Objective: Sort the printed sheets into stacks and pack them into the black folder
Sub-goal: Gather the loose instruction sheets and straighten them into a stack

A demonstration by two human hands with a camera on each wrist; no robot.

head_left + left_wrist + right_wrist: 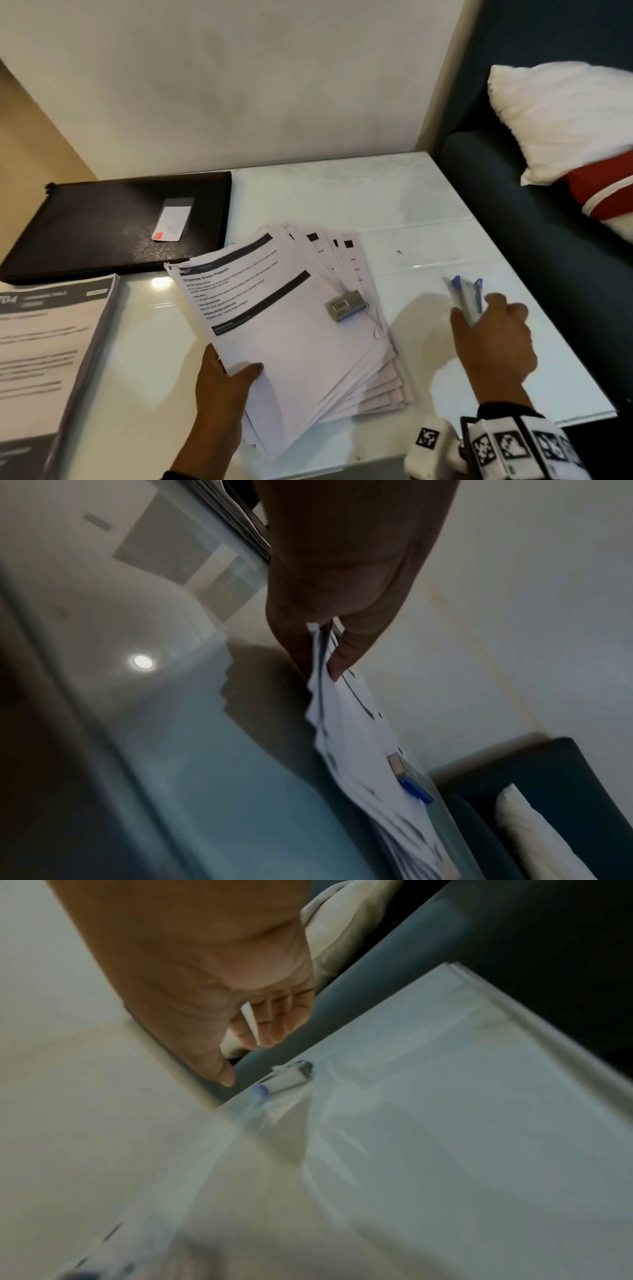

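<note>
White and glossy, the surface (pixel 428 219) carried a closed black folder (pixel 116 222) at the far left and a fanned pile of printed sheets (pixel 308 342) in the middle, with a small stapler (pixel 346 305) lying on top. The left hand (pixel 222 380) pinched the pile's near corner, thumb on top. The right hand (pixel 493 339) hovered to the right of the pile, clutching a blue and white stapler (pixel 467 298).

White glossy table (pixel 394 205) — on it: black folder (pixel 116 222), fanned sheets (pixel 308 342), second paper stack (pixel 44 349).
</note>
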